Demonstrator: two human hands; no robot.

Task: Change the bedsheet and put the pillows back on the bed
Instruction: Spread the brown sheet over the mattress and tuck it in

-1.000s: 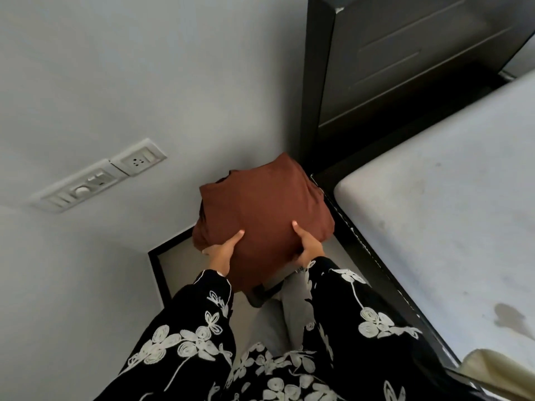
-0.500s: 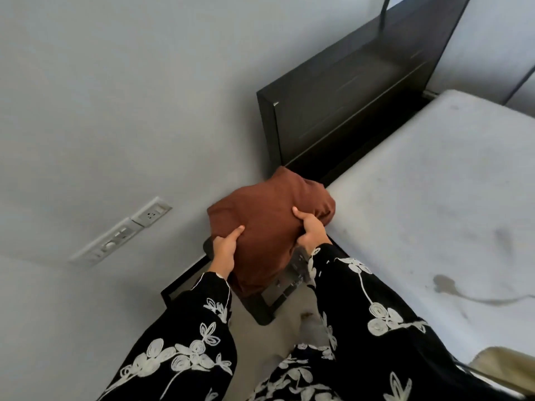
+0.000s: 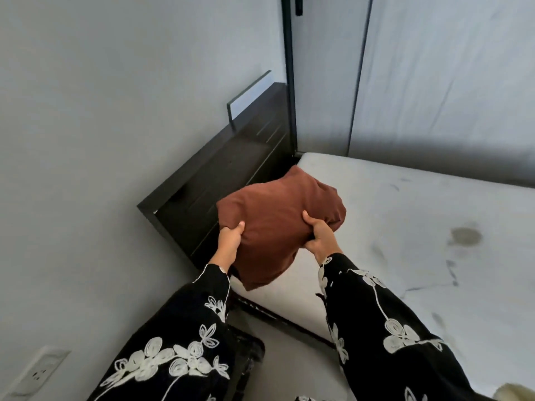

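The person holds the folded brown sheet [image 3: 278, 224] over the corner of the bare mattress [image 3: 419, 227]. The left hand [image 3: 228, 240] grips its 8 o'clock edge, thumb on top, fingers curled beneath; the right hand [image 3: 320, 238] clamps the 4 o'clock edge likewise. The dark headboard [image 3: 225, 175] stands at the sheet's 10 o'clock

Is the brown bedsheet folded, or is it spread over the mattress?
Folded. The brown bedsheet is a compact bundle, gripped by the left hand and right hand above the bare mattress.
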